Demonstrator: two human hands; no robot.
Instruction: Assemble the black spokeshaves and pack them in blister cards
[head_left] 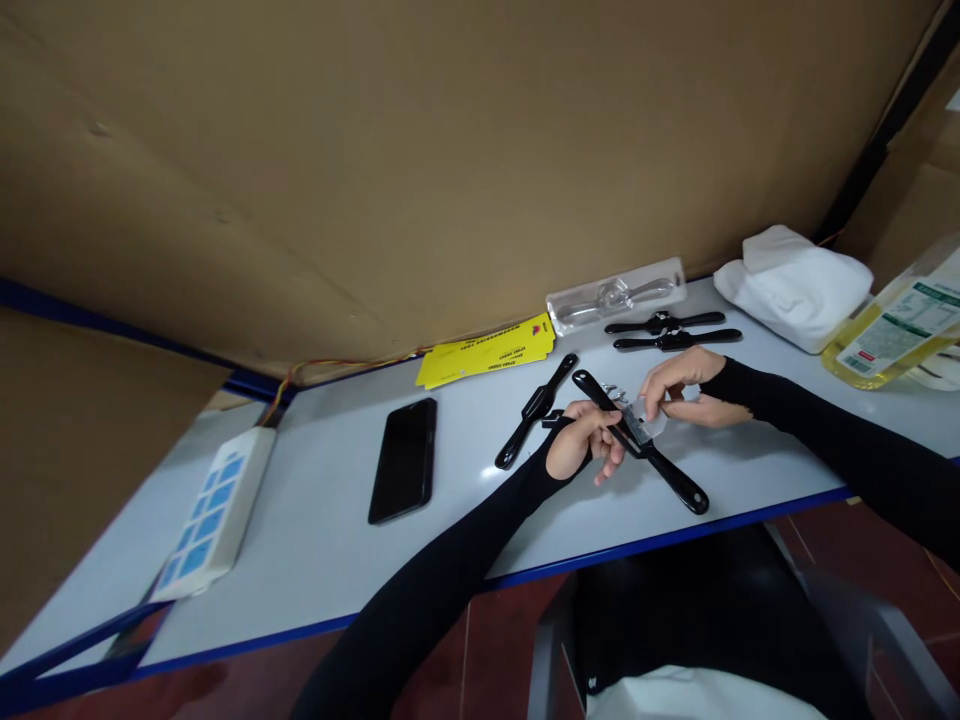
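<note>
My left hand [589,441] grips a black spokeshave [677,481] at its middle, the long handles slanting from upper left to lower right. My right hand [686,388] pinches a small flat piece, metallic with a clear, plastic-like edge [655,424], against the spokeshave's middle; it looks like a blade, but I cannot tell exactly. Just behind my hands lie small shiny metal parts [613,392]. Another black spokeshave body [537,405] rests left of my left hand, with a small black piece [553,419] beside it, partly hidden.
Two more spokeshaves [677,340] lie behind my right hand, near a clear plastic blister tray [616,295] and yellow cards [487,357]. At right are a white cloth bundle [795,285] and a bottle of yellow liquid [892,325]. A phone [403,460] and power strip [217,512] lie left.
</note>
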